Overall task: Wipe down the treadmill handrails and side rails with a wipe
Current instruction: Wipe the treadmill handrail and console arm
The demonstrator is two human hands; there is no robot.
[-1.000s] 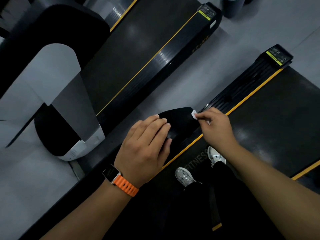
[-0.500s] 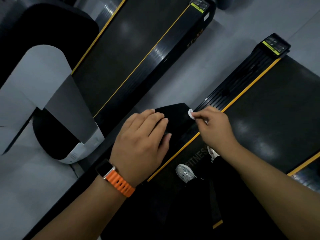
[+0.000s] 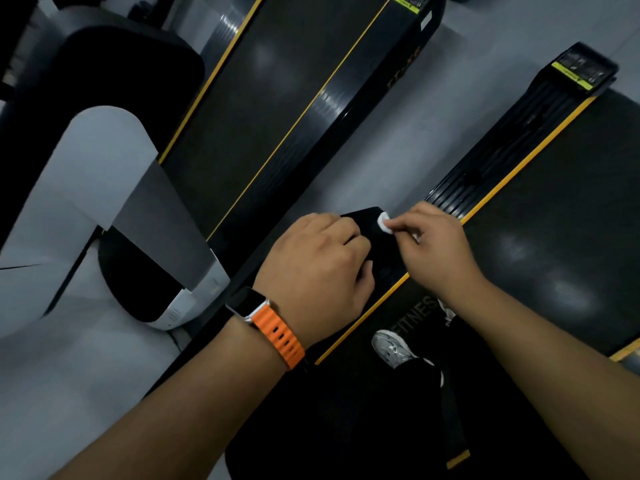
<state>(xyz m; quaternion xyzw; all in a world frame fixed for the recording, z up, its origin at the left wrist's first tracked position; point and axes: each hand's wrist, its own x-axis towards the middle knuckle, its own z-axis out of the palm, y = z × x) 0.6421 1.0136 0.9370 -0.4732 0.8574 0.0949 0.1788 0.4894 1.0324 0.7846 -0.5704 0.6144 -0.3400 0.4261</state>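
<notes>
Left hand (image 3: pixel 318 268): lies on top of the black handrail (image 3: pixel 384 265), fingers curled down over its right edge and gripping it; orange watch strap (image 3: pixel 277 323) on the wrist
Right hand (image 3: pixel 436 251): thumb and forefinger pinch the wipe (image 3: pixel 383 222), other fingers loosely tucked in
Wipe: small, white, bunched; at the far right corner of the handrail, just beyond the left hand's knuckles
Side rail (image 3: pixel 502 157): ribbed black strip with a yellow edge, running from under the right hand to the deck's far end, beside the belt (image 3: pixel 554 220)
Shoe (image 3: pixel 391 348): grey, on the belt's near end by the FITNESS lettering
Neighbouring treadmill (image 3: pixel 284 109): to the left, across a strip of grey floor (image 3: pixel 433 116)
</notes>
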